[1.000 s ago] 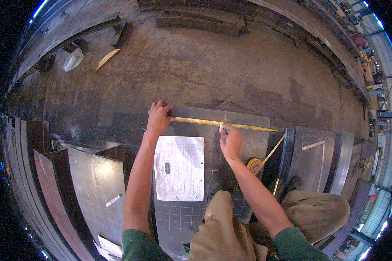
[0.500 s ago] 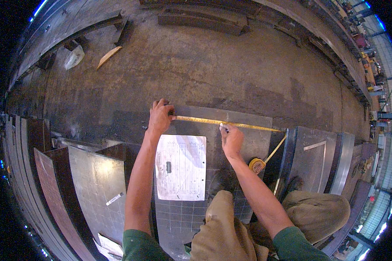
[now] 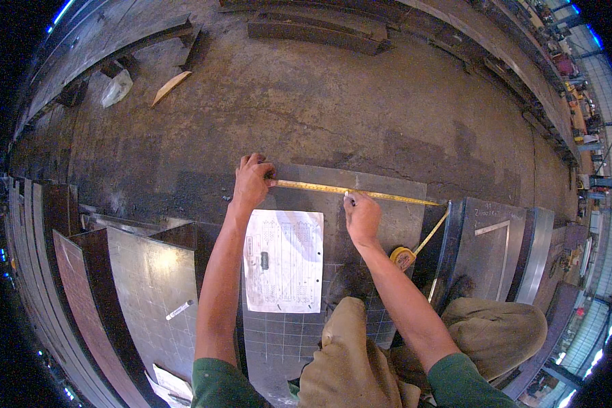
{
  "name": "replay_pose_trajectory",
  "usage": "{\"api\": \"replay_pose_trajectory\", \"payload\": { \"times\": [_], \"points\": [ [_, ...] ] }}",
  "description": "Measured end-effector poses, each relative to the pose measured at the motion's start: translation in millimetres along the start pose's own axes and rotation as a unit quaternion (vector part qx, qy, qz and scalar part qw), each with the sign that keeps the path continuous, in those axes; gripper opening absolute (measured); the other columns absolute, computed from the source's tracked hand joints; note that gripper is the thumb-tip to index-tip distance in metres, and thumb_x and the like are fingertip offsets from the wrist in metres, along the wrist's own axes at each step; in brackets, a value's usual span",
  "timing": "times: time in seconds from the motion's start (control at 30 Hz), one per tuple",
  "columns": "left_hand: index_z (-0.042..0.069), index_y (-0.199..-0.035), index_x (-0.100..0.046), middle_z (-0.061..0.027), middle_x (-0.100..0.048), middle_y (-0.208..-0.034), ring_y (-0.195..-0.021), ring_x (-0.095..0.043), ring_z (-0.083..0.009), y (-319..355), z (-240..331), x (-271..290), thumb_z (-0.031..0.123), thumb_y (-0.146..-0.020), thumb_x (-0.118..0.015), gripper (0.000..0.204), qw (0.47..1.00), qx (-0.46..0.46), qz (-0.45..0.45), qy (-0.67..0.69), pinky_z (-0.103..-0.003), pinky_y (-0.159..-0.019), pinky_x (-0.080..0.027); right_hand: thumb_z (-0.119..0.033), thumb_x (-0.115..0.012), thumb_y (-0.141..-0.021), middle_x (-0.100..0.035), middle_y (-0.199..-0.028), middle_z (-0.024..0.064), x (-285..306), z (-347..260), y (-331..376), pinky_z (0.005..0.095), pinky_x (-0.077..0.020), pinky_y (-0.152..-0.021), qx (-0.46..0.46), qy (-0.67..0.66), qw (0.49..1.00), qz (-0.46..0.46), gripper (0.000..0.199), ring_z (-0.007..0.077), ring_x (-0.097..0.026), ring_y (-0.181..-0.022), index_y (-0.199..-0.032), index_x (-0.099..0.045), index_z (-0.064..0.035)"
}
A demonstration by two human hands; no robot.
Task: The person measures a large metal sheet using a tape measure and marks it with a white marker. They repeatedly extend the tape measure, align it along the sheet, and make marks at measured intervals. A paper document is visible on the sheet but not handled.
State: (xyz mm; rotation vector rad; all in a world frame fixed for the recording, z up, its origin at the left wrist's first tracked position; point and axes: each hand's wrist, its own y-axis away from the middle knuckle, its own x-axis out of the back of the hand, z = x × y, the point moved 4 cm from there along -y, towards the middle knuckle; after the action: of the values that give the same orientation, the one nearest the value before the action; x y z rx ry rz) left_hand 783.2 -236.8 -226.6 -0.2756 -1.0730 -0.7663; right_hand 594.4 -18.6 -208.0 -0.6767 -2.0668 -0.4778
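A yellow tape measure blade (image 3: 313, 186) stretches across the far part of a grey steel plate (image 3: 398, 221). My left hand (image 3: 251, 183) pinches its left end at the plate's far left corner. Just below the blade's middle, my right hand (image 3: 364, 219) is closed on a small white piece, seemingly chalk (image 3: 347, 195), its tip close to the blade's near edge. At the right the blade bends back over a beam edge to its yellow case (image 3: 402, 258), which lies beside my right forearm. Between my arms a printed drawing sheet (image 3: 283, 279) rests on the plate, a small dark oblong object (image 3: 264, 260) on it.
Steel beams (image 3: 153, 272) stand on the left, one carrying a white marker (image 3: 179, 310). To the right is a beam with chalk writing and a metal square (image 3: 503, 251). Beyond lies a concrete floor (image 3: 285, 115) with a wood piece (image 3: 171, 88), a plastic bag (image 3: 117, 89) and more beams.
My right fingertips have drawn very slightly back from the tape blade. My left hand keeps its place at the tape's end; the rest looks the same.
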Motion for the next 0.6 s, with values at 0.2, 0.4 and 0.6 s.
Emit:
{"api": "replay_pose_trajectory", "payload": {
  "times": [0.2,0.4,0.6],
  "points": [
    [0.014,-0.093,-0.074,-0.0107,-0.059,-0.121,-0.12,-0.05,-0.0349,-5,2,-4,0.015,-0.069,-0.082,0.025,1.0,-0.011,0.006,0.003,-0.049,-0.094,-0.045,-0.016,-0.066,-0.084,-0.067,-0.09,0.0221,-4,-2,-6,0.0515,-0.0504,-0.077,0.016,0.05,0.999,0.002,0.017,0.0421,-0.064,-0.086,-0.091,-0.067,-0.0006],
    [0.015,-0.094,-0.075,-0.0108,-0.059,-0.123,-0.12,-0.049,-0.035,4,-10,-4,0.016,-0.069,-0.082,0.026,1.0,0.012,0.004,-0.014,-0.05,-0.094,-0.045,-0.026,-0.076,-0.07,-0.066,-0.084,0.0186,6,-19,-9,0.0493,-0.0508,-0.071,0.082,0.22,0.878,-0.417,0.024,0.0415,-0.064,-0.08,-0.08,-0.068,-0.0055],
    [0.015,-0.092,-0.075,-0.0094,-0.059,-0.124,-0.121,-0.049,-0.0351,-3,1,-6,0.016,-0.069,-0.082,0.025,1.0,-0.004,0.015,-0.005,-0.051,-0.094,-0.044,-0.015,-0.074,-0.068,-0.065,-0.084,0.02,35,59,7,0.0509,-0.0506,-0.071,0.086,0.147,0.964,-0.205,0.022,0.0424,-0.063,-0.079,-0.086,-0.066,-0.006]
  ]
}}
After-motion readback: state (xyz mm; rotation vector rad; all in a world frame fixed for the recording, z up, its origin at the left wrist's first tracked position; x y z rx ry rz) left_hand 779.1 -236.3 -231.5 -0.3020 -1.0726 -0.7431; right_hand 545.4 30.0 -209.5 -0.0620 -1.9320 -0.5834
